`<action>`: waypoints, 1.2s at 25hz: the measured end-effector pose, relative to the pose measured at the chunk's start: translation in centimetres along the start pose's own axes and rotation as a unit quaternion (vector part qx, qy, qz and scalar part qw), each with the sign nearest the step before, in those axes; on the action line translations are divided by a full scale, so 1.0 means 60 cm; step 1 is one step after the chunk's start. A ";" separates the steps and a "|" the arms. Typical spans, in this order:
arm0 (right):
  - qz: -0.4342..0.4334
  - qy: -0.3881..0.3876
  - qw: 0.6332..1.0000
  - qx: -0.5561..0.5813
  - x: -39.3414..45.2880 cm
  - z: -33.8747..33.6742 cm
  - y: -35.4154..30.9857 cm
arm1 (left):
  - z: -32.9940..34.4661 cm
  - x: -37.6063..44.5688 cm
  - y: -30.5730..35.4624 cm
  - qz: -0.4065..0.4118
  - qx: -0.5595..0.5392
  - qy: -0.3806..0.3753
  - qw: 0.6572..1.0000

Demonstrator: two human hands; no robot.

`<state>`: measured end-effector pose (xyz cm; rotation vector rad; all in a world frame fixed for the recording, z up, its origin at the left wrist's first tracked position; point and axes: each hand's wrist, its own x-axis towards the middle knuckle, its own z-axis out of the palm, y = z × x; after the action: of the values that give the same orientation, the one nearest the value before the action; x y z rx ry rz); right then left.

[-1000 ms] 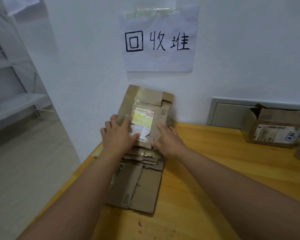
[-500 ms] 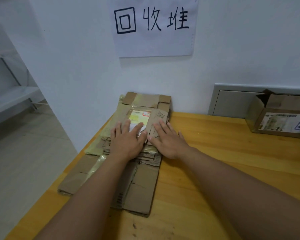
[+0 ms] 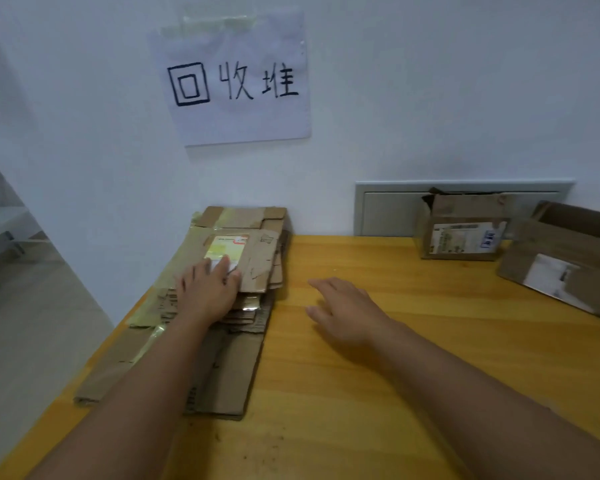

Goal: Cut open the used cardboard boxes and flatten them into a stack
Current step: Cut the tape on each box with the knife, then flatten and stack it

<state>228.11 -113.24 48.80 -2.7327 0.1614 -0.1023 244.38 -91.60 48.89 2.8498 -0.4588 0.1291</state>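
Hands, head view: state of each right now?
Left hand: open, fingers flat, pressing on the flattened cardboard stack.
Right hand: open, fingers relaxed, holding nothing, over the wooden table.

The stack (image 3: 222, 341) at the table's left edge is brown cardboard with pale yellowish tape; its top piece bears a white and yellow-green label (image 3: 226, 249) with a red mark. The table (image 3: 413, 341) is orange-yellow wood with streaky grain. Two boxes, one (image 3: 463, 233) at the far edge and one (image 3: 565, 261) at the right edge, are brown with white labels. The white sign (image 3: 236, 81) carries black characters on a white wall (image 3: 430, 81).
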 end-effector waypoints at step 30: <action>0.297 0.165 0.933 -0.121 -0.457 -0.096 0.376 | 0.116 -0.252 0.789 0.429 -0.035 0.066 0.900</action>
<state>198.20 -132.61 43.85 -2.7472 1.1498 -0.3869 215.31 -132.39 51.26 2.3294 -1.6049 0.4407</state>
